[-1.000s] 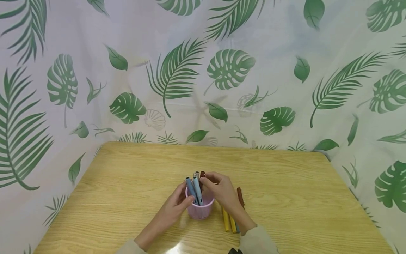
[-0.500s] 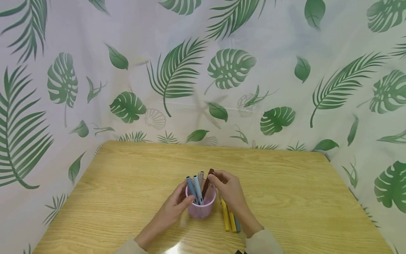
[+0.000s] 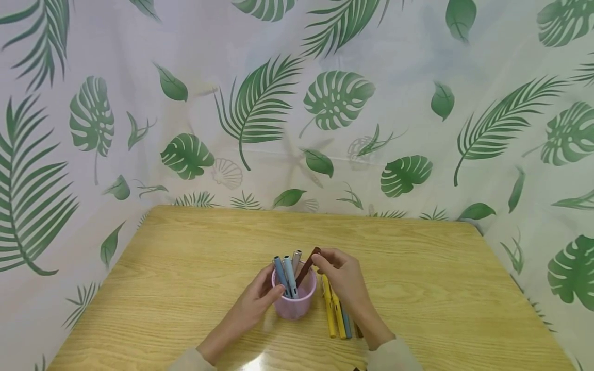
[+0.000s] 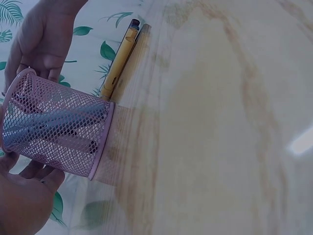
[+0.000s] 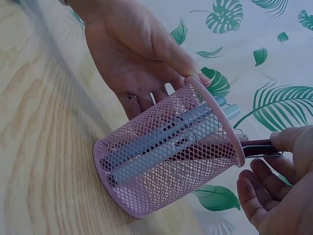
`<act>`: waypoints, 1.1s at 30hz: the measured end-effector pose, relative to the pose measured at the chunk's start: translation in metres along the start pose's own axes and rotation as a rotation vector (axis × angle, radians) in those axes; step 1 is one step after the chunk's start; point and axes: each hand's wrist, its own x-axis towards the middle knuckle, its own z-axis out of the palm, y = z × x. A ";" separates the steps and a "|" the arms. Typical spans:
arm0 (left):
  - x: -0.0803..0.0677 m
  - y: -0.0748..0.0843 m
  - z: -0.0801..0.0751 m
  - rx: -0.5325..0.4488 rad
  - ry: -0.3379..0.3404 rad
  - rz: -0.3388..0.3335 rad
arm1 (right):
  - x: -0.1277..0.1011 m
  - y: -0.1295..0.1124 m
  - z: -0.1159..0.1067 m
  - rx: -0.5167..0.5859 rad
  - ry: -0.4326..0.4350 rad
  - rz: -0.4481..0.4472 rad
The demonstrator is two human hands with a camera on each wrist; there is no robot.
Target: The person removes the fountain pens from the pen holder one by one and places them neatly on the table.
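A pink mesh pen cup stands upright on the table. My left hand holds it by its left side, thumb near the rim. Inside it lean a blue pen, a light blue pen and a greyish pen. With thumb and fingers, my right hand pinches the top of a dark red pen, which slants over the cup's right rim, its lower part still inside. In the right wrist view, a metal clip shows on this pen.
Right of the cup, partly under my right forearm, lie two yellow pens, a blue pen and a dark brown pen. The wooden table reaches back to a leaf-patterned cloth.
My right hand has shifted right, tilting the dark red pen from near upright to leaning against the cup's right side. My left hand has stayed on the cup.
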 end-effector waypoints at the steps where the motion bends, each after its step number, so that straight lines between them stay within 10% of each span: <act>1: 0.000 0.000 0.000 0.000 -0.002 0.002 | 0.000 0.000 -0.001 -0.005 0.004 0.000; 33: -0.001 0.000 -0.001 0.009 -0.007 -0.006 | -0.005 -0.006 -0.050 0.065 0.096 0.077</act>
